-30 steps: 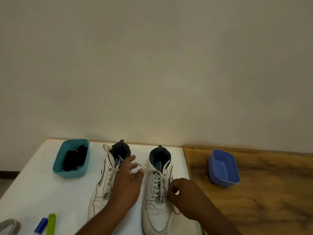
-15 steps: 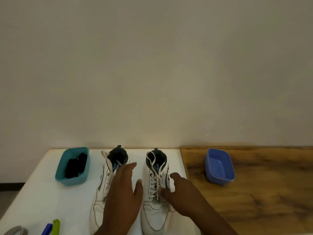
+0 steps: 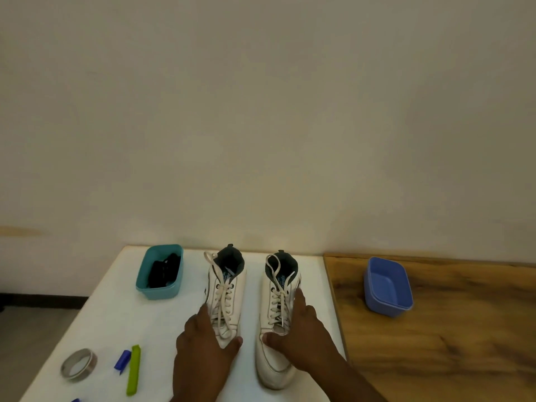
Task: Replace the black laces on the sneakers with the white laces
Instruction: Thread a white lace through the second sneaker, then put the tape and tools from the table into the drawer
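Both sneakers [image 3: 226,297] [image 3: 278,309] stand mid-table toward its far edge, white laces [image 3: 222,297] threaded, apparently untied. Black laces [image 3: 162,271] fill the teal tub [image 3: 158,291]. Left hand [image 3: 203,346] and right hand [image 3: 301,335] rest flat, grasping nothing.

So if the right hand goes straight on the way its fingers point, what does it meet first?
The right hand lies on the right sneaker, fingers pointing along its outer side toward the wall. Going on, it would probably slide up that side to the collar; beyond that, only white table and wall, as far as depth shows.
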Tool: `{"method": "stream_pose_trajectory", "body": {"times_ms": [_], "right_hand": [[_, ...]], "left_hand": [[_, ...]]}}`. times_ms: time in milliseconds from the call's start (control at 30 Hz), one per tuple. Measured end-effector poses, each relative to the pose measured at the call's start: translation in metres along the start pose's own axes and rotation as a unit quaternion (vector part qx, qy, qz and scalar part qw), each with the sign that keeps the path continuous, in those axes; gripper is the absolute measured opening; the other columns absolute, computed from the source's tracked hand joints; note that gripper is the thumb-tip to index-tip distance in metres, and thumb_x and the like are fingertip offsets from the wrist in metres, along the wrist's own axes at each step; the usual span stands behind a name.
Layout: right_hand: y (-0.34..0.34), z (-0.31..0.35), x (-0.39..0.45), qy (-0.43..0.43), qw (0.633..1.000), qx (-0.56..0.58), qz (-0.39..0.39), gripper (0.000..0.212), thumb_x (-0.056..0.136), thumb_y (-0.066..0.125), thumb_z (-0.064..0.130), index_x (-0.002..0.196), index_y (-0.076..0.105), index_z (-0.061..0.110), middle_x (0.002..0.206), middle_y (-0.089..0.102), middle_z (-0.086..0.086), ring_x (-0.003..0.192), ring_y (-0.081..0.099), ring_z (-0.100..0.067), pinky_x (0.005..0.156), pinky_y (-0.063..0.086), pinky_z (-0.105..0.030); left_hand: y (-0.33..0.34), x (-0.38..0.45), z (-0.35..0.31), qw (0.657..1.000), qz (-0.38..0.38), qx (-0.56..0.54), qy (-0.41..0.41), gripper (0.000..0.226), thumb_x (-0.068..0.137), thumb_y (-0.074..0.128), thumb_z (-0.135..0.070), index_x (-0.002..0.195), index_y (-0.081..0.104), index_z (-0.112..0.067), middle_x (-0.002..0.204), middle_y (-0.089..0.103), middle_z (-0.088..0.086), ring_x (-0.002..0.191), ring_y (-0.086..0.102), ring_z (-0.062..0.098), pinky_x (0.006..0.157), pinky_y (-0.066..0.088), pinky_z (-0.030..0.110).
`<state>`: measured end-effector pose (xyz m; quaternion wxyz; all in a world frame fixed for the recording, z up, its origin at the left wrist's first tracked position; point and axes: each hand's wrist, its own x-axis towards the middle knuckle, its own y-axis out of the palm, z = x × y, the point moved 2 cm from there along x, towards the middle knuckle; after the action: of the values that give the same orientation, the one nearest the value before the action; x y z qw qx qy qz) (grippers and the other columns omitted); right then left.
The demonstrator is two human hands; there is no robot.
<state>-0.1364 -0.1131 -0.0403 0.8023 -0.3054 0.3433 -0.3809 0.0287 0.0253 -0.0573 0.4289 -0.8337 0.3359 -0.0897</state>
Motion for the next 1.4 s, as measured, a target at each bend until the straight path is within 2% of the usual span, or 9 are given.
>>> {"method": "stream_pose_trajectory", "body": {"times_ms": [300, 500, 633, 767, 867, 1000, 1133, 1267, 1400], "right_hand": [[0.007, -0.001, -0.005, -0.041, 0.998, 0.039, -0.025, 0.114, 0.066, 0.065, 0.081, 0.157, 0.011, 0.039, 0.15, 0.043, 0.006, 0.134, 0.045, -0.017, 0.111, 0.042, -0.038], [0.003, 0.012, -0.024, -0.09, 0.991, -0.047, -0.082, 0.106, 0.082, 0.044, 0.085, 0.156, -0.02, 0.044, 0.169, -0.017, 0.002, 0.157, -0.004, -0.024, 0.125, 0.014, -0.045], [0.007, 0.025, -0.034, -0.138, 0.978, -0.103, -0.12, 0.095, 0.081, 0.019, 0.093, 0.151, -0.029, 0.049, 0.163, -0.035, 0.007, 0.153, -0.026, -0.022, 0.125, 0.002, -0.046], [0.001, 0.038, -0.044, -0.145, 0.975, -0.111, -0.128, 0.087, 0.089, 0.022, 0.086, 0.155, -0.02, 0.048, 0.166, -0.026, 0.007, 0.154, -0.02, -0.023, 0.125, 0.004, -0.046], [0.002, 0.043, -0.05, -0.139, 0.977, -0.118, -0.112, 0.081, 0.094, 0.023, 0.079, 0.158, -0.014, 0.045, 0.168, -0.02, 0.004, 0.156, -0.013, -0.027, 0.125, 0.008, -0.047], [0.018, 0.037, -0.062, -0.128, 0.974, -0.168, -0.078, 0.084, 0.098, 0.038, 0.066, 0.159, -0.014, 0.04, 0.169, -0.019, -0.001, 0.156, -0.01, -0.033, 0.125, 0.012, -0.051], [0.031, 0.033, -0.068, -0.133, 0.972, -0.183, -0.063, 0.087, 0.099, 0.048, 0.055, 0.16, -0.009, 0.036, 0.17, -0.013, -0.001, 0.157, -0.006, -0.03, 0.127, 0.01, -0.048], [0.034, 0.029, -0.065, -0.115, 0.972, -0.199, -0.053, 0.088, 0.1, 0.053, 0.046, 0.161, -0.009, 0.033, 0.171, -0.01, -0.005, 0.157, -0.003, -0.03, 0.125, 0.016, -0.046], [0.034, 0.032, -0.061, -0.107, 0.971, -0.204, -0.057, 0.091, 0.098, 0.054, 0.05, 0.161, -0.009, 0.031, 0.171, -0.007, -0.006, 0.157, -0.002, -0.032, 0.125, 0.016, -0.047]], "left_hand": [[0.015, -0.004, -0.003, 0.999, 0.008, -0.051, 0.014, 0.107, 0.064, 0.075, -0.067, 0.152, 0.029, -0.027, 0.144, 0.046, 0.006, 0.128, 0.048, 0.029, 0.107, 0.042, 0.042], [0.003, -0.006, -0.016, 0.989, 0.015, 0.104, 0.106, 0.125, 0.069, 0.053, -0.084, 0.158, -0.01, -0.022, 0.167, 0.002, 0.012, 0.152, 0.016, 0.031, 0.12, 0.024, 0.047], [0.0, -0.015, -0.017, 0.961, -0.037, 0.175, 0.212, 0.12, 0.06, 0.052, -0.082, 0.159, 0.018, -0.023, 0.163, 0.026, 0.014, 0.146, 0.033, 0.039, 0.112, 0.026, 0.061], [-0.023, -0.023, -0.022, 0.946, -0.057, 0.181, 0.261, 0.1, 0.081, 0.038, -0.079, 0.16, 0.017, -0.021, 0.166, 0.019, 0.011, 0.149, 0.024, 0.036, 0.117, 0.003, 0.053], [-0.031, -0.028, -0.023, 0.946, -0.032, 0.197, 0.254, 0.086, 0.09, 0.023, -0.073, 0.159, 0.022, -0.022, 0.165, 0.024, 0.011, 0.148, 0.029, 0.036, 0.116, 0.002, 0.05], [-0.02, -0.035, -0.012, 0.932, -0.01, 0.229, 0.279, 0.097, 0.08, 0.063, -0.062, 0.159, 0.025, -0.021, 0.166, 0.017, 0.014, 0.149, 0.026, 0.038, 0.117, 0.014, 0.058], [-0.01, -0.04, -0.004, 0.925, 0.035, 0.256, 0.28, 0.106, 0.069, 0.079, -0.061, 0.156, 0.032, -0.02, 0.164, 0.022, 0.015, 0.147, 0.031, 0.04, 0.114, 0.023, 0.063], [-0.011, -0.043, -0.001, 0.923, 0.072, 0.283, 0.252, 0.082, 0.098, 0.048, -0.055, 0.16, 0.002, -0.027, 0.169, -0.003, 0.004, 0.155, 0.007, 0.031, 0.122, 0.004, 0.058], [-0.02, -0.045, -0.006, 0.927, 0.081, 0.277, 0.24, 0.081, 0.1, 0.042, -0.056, 0.16, -0.005, -0.029, 0.169, -0.004, 0.001, 0.155, 0.004, 0.027, 0.123, 0.002, 0.054]]}}
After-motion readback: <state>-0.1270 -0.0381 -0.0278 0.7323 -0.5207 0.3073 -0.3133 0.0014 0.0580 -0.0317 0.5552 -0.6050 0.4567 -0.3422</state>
